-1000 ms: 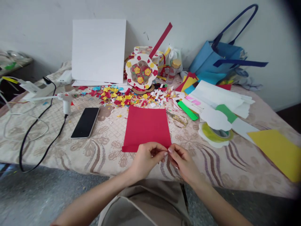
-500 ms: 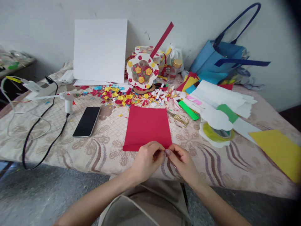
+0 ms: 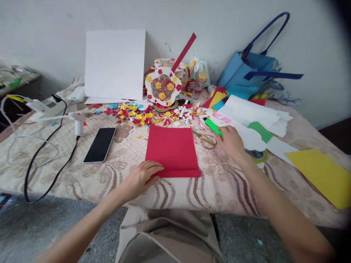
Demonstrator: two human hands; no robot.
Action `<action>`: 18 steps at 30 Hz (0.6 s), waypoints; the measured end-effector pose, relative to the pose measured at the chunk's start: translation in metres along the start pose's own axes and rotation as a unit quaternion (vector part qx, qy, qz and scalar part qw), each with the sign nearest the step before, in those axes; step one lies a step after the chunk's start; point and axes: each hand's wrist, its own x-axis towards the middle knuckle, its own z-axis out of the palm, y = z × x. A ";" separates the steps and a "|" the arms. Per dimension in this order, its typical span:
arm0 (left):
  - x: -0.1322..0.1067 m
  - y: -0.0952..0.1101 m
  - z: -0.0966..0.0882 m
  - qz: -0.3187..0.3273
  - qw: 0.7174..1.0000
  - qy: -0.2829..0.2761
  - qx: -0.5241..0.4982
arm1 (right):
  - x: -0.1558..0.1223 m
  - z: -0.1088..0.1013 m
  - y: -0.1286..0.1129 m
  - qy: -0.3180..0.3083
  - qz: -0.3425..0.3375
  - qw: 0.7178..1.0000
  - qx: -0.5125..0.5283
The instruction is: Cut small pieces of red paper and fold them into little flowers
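A red sheet of paper lies in front of me, with a narrow folded strip along its near edge. My left hand rests on its lower left corner, fingers stretched out and lying flat. Off to the right, my right hand has its fingers and thumb around the near end of a long, bright green utility knife with a black end. The knife still lies on the table, its near part hidden by my fingers. Gold-handled scissors lie between the red paper and my right hand.
Colourful paper scraps spread behind the red paper, before a flower-decorated paper lantern. A phone and a corded glue gun are on the left. Yellow paper, a tape roll and a blue bag are on the right.
Both hands have left the right end of the folded strip. My left hand slid to the paper's left corner; my right hand reached up and right to the green utility knife.
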 end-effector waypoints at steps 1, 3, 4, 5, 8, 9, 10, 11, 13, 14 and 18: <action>-0.001 -0.001 0.002 -0.011 1.000 0.003 0.009 | 0.008 0.004 0.000 -0.013 0.002 0.999 -0.034; -0.003 -0.002 0.007 -0.040 0.999 0.019 0.021 | 0.021 0.012 -0.003 -0.045 0.013 0.996 -0.082; -0.003 -0.002 0.009 -0.055 0.998 0.028 0.023 | 0.026 0.016 -0.005 -0.059 0.022 0.993 -0.098; -0.003 -0.002 0.011 -0.068 0.997 0.035 0.022 | 0.030 0.020 -0.005 -0.070 0.034 0.991 -0.109; -0.002 -0.001 0.014 -0.095 0.995 0.038 0.002 | 0.039 0.028 -0.004 -0.098 0.065 0.986 -0.119; -0.002 0.000 0.014 -0.103 0.994 0.038 -0.007 | 0.041 0.028 -0.002 -0.103 0.070 0.985 -0.119; -0.001 0.001 0.014 -0.111 0.993 0.037 -0.017 | 0.042 0.028 -0.001 -0.102 0.074 0.985 -0.116; -0.001 0.002 0.014 -0.118 0.992 0.038 -0.026 | 0.043 0.025 -0.001 -0.096 0.078 0.986 -0.109; 0.000 0.005 0.014 -0.133 0.989 0.050 -0.047 | 0.042 0.017 -0.001 -0.066 0.090 0.991 -0.074; 0.001 0.007 0.014 -0.140 0.987 0.058 -0.058 | 0.040 0.012 -0.001 -0.047 0.100 0.993 -0.043; 0.011 0.016 0.019 -0.160 0.977 0.075 -0.117 | 0.023 -0.008 -0.005 -0.015 0.131 0.982 0.137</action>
